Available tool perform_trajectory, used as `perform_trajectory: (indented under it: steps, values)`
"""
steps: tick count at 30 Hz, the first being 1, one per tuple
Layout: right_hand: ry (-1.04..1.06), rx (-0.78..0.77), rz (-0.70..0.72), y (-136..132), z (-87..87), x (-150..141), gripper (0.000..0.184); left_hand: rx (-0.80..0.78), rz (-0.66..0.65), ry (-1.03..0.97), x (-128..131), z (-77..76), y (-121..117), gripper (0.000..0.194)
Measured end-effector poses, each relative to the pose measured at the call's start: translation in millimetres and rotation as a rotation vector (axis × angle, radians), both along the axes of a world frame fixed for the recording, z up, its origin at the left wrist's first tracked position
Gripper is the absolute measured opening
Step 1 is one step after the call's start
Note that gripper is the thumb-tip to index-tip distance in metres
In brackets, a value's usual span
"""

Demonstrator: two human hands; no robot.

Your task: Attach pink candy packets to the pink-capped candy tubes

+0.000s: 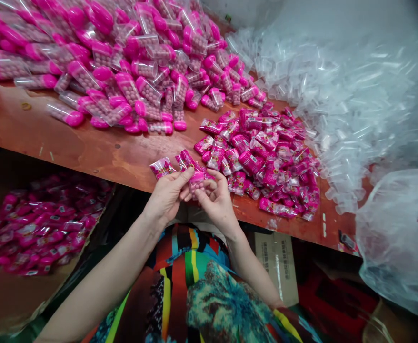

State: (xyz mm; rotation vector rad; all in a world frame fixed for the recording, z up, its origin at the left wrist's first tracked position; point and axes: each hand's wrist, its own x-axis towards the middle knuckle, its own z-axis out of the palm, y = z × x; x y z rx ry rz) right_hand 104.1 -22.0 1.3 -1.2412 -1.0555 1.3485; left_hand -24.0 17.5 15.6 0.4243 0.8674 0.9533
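Tabletop (73,147) of reddish wood is bearing pink-capped tubes (150,90), wrapped pink packets (262,147) and clear plastic pieces (294,71). Bare wood is showing along the near edge, left. At that edge, the left hand (168,193) and right hand (218,197) are pinching a pink container (196,181) in their fingers.

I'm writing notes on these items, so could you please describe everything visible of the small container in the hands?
The container has a bright pink cap and a clear, plastic-looking body with pale pink beads inside. Fingers of the left hand and right hand hold it by the table's near edge, cap end pointing away from the person. They partly hide it.
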Motion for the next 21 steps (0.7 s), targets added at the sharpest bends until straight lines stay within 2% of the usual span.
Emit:
perform_trajectory:
  steps: [2, 4, 8, 10, 12, 15, 17, 21]
  values:
    - [-0.134, 0.068, 0.015, -1, 2.4, 0, 0.051, -0.028, -0.003, -0.021, 0, -1.7, -1, 0.04]
    - [-0.129, 0.07, 0.062, -1, 4.4, 1, 0.05, -0.044, -0.01, -0.024, -1, -2.3, -1, 0.041]
    - [0.219, -0.125, 0.154, 1, 3.9, 7, 0.053, -0.037, -0.077, 0.007, -2, 0.0, -3, 0.043]
    - [0.298, -0.19, 0.169, 1, 1.7, 8, 0.054, -0.034, -0.102, 0.008, -2, 0.6, -4, 0.039]
    - [0.247, -0.151, 0.147, 0, -0.5, 6, 0.055, -0.035, -0.101, 0.006, -1, -0.3, -7, 0.037]
    - [0.025, -0.004, 0.078, -4, -3.0, -2, 0.052, -0.04, -0.053, 0.032, 0, -3.3, -10, 0.036]
    - [-0.013, 0.034, 0.035, -6, -4.0, -5, 0.049, -0.051, -0.026, 0.045, 0, -4.3, -11, 0.034]
    - [0.279, -0.126, 0.075, -3, -3.5, 0, 0.048, -0.045, -0.072, 0.006, -3, -2.7, -9, 0.033]
